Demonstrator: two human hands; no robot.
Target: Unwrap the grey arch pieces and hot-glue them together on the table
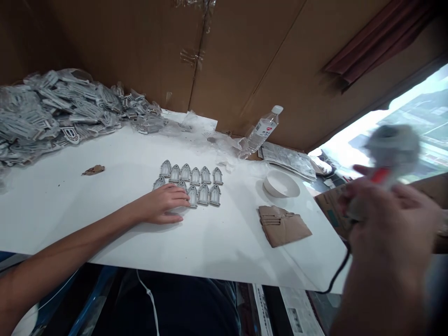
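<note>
My left hand (164, 204) lies flat with fingers stretched out over the lower row of small grey arched frames, hiding some of them. These arched frames (203, 193) stand in two rows on the white table (140, 242), each shaped like a pointed window. At the far right my right hand (388, 210) is raised beyond the table's edge, its fingers wrapped round a grey corded hand tool (394, 149) with a rounded head and a red part. Motion blur smears the tool, so its exact kind is unclear. A black cord (338, 275) hangs below that hand.
A big heap of bagged grey pieces (56, 109) covers the back left. A plastic bottle (262, 133) leans at the back, near a white bowl (281, 184) and folded cardboard (283, 226). A cardboard scrap (94, 170) lies at left. Cardboard walls (140, 51) rise behind.
</note>
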